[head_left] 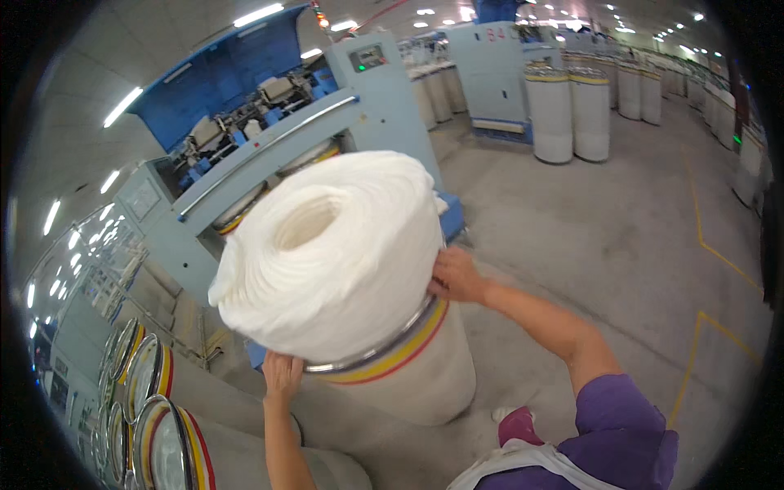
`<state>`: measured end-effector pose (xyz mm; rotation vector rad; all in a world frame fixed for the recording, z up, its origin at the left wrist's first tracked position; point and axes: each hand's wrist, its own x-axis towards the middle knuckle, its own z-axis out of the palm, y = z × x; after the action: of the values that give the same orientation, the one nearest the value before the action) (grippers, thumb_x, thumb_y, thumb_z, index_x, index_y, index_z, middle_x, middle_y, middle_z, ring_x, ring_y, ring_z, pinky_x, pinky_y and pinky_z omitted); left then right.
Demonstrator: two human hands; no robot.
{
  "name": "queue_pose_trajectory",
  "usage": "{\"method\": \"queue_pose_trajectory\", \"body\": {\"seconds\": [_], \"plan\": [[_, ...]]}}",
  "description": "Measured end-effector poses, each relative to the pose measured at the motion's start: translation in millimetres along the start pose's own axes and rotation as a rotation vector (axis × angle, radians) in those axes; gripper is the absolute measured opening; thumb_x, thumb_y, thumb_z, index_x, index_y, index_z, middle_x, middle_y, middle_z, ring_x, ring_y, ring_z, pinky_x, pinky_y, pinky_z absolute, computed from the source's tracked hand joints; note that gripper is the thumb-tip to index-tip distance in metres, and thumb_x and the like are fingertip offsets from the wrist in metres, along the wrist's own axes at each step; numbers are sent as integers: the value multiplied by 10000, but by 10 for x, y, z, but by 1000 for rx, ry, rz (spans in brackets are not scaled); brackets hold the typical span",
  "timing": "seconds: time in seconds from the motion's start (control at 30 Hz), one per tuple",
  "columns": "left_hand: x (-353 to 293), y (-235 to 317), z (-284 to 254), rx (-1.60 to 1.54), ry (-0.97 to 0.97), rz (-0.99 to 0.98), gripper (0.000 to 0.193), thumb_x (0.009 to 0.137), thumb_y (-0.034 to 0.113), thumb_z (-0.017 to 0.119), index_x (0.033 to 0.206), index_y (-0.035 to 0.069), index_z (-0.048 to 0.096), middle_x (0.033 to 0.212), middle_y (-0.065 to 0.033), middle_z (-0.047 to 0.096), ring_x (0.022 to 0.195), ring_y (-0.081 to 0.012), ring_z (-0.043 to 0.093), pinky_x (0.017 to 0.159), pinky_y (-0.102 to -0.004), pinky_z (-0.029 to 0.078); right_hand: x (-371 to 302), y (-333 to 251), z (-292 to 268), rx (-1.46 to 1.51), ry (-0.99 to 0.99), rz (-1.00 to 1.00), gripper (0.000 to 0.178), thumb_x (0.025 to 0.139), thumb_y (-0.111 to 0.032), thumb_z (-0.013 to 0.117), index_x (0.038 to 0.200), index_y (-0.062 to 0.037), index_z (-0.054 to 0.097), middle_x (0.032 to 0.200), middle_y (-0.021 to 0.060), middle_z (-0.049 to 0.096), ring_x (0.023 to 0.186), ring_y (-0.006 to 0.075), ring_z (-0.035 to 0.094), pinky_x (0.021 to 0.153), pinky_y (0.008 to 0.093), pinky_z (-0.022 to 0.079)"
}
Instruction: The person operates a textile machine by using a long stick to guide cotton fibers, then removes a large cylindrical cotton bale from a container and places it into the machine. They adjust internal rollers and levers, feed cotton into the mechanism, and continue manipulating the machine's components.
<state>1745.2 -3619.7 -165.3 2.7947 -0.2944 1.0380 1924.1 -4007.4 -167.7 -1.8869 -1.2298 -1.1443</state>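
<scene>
a: first entry, with position?  
b: one coil of white fibre [327,269], directly ahead, set between the two hands and atop one tall can [425,380].  
a: long axis?  
b: the can's runs from the floor [563,237] up and leftward in view; real lean or lens bend, cannot tell. the coil's central hole appears to follow the same line.  
a: nearer hand?  
b: neither by much. left hand [283,376] at the near left edge, right hand [457,276] farther out on the right; the balance between those two sides looks decisive for any shift.  
a: condition of hands?  
b: left: fingers up at the rim [367,356], tips hidden, firmness of hold cannot tell. right: fingers bent against the coil's lower side, just above the rim; clasping or merely steadying, cannot tell.  
a: materials?  
b: coil: soft, matte, ring-layered, bulging past the rim. can: smooth off-white cylinder, shiny metal lip, yellow and red bands.  
a: surroundings?  
b: pale blue-grey machine [392,110] beyond; similar banded cans [245,441] at lower left.
</scene>
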Motion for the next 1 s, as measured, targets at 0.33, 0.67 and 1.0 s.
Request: {"method": "queue_pose_trajectory", "body": {"seconds": [0.33, 0.67, 1.0], "plan": [[-260, 1368, 273, 10, 263, -299, 191, 709, 88, 489, 742, -14, 646, 783, -178, 633, 808, -390, 552, 817, -478, 404, -149, 997, 27, 511, -51, -281, 186, 766, -173, 574, 758, -27, 689, 827, 127, 671, 771, 313, 637, 725, 401, 502], [-32, 3555, 775, 70, 297, -41, 241, 818, 269, 601, 775, 38, 654, 763, -94, 640, 668, -216, 602, 612, -342, 472, -311, 2138, 242, 793, -415, -118, 255, 821, -205, 522, 943, -22, 652, 1016, 151, 643, 909, 312, 623, 788, 388, 499], [326, 4899, 1208, 716, 550, -704, 425, 822, 310, 590, 504, 82, 424, 532, -49, 404, 500, -223, 414, 527, -343, 337, -695, 1802, 1681, 839, -1028, -157, 284, 828, -240, 519, 987, -29, 625, 1041, 149, 630, 926, 307, 615, 792, 391, 499]]}}
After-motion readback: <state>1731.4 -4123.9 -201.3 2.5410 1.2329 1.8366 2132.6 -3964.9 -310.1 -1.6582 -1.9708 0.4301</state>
